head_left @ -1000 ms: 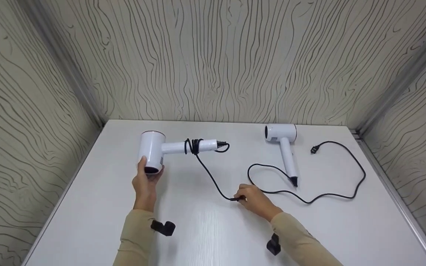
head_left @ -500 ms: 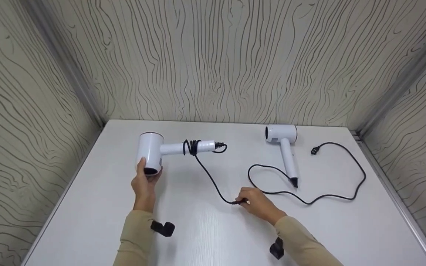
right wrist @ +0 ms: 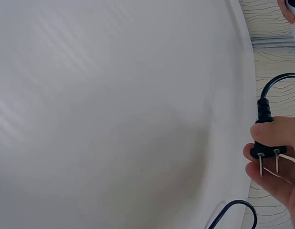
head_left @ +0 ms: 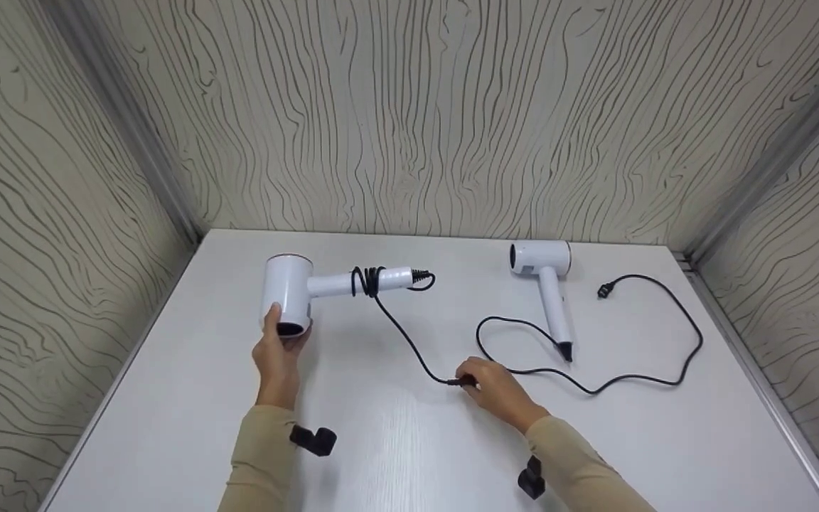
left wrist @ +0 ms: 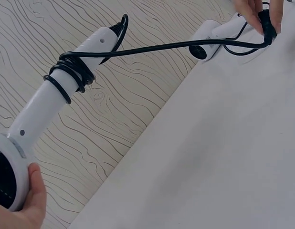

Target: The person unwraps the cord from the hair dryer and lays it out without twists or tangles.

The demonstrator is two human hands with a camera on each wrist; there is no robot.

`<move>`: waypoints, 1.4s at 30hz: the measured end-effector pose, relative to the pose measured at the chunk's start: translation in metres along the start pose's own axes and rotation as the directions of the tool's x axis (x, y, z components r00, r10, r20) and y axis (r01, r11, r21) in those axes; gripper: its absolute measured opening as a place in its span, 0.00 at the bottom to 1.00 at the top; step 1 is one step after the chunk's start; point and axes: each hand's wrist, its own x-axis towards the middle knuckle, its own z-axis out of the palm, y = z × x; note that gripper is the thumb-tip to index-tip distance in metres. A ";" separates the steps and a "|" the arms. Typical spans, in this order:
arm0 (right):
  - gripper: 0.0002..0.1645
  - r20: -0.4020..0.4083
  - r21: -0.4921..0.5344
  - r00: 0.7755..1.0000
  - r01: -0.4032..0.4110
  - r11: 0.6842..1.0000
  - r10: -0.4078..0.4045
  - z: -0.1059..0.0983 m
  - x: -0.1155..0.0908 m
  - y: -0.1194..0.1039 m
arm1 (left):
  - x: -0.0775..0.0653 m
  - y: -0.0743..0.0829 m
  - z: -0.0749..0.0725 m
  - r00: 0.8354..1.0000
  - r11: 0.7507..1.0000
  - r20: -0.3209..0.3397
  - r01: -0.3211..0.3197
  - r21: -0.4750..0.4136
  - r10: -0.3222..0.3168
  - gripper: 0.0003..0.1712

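My left hand [head_left: 279, 359] grips a white hair dryer [head_left: 288, 288] by its barrel, thumb on the near side, with the handle pointing right. A black cord [left wrist: 73, 71] is wound in several loops around that handle, and a free length runs from the loops to my right hand [head_left: 496, 390]. There my thumb and fingers pinch the cord's black two-pin plug [right wrist: 265, 149]; both metal prongs show in the right wrist view. The left wrist view shows the cord stretched between the hands, above the tabletop.
A second white hair dryer [head_left: 554, 302] lies at the back right of the white table [head_left: 381, 455]. Its unwound black cord [head_left: 630, 375] curves across the right side, ending in a plug [head_left: 605, 289]. Wood-patterned panels [head_left: 409, 114] enclose the back and sides.
The held hair dryer has shifted slightly left. My right hand, with the plug, has moved slightly right, dipping toward me and then rising a little. Both grips look the same.
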 end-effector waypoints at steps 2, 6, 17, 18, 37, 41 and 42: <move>0.11 -0.028 -0.020 0.999 -0.028 0.999 0.028 0.003 0.003 0.005 | 0.000 0.001 0.001 1.000 1.000 0.005 -0.005 -0.006 0.005 0.48; 0.12 -0.072 -0.049 0.994 -0.081 0.996 0.078 0.008 0.012 0.012 | -0.001 0.003 0.003 1.000 1.000 0.013 -0.016 -0.008 0.016 0.48; 0.09 -0.163 -0.107 0.982 -0.115 0.988 0.096 0.017 0.036 0.023 | -0.008 0.008 0.011 0.997 0.999 0.064 -0.033 0.016 0.032 0.45; 0.09 -0.168 -0.114 0.981 -0.116 0.987 0.096 0.018 0.038 0.024 | -0.008 0.008 0.011 0.997 0.999 0.065 -0.035 0.015 0.034 0.45; 0.09 -0.159 -0.220 0.987 -0.072 0.973 0.038 0.028 0.040 0.018 | -0.010 0.001 0.014 0.996 0.997 0.071 -0.051 0.057 0.047 0.44; 0.11 -0.133 -0.194 0.990 -0.079 0.978 0.053 0.026 0.039 0.013 | -0.011 -0.001 0.015 0.996 0.997 0.075 -0.048 0.059 0.043 0.44; 0.11 -0.130 -0.192 0.990 -0.076 0.978 0.052 0.025 0.039 0.012 | -0.011 -0.001 0.015 0.996 0.997 0.074 -0.046 0.058 0.042 0.44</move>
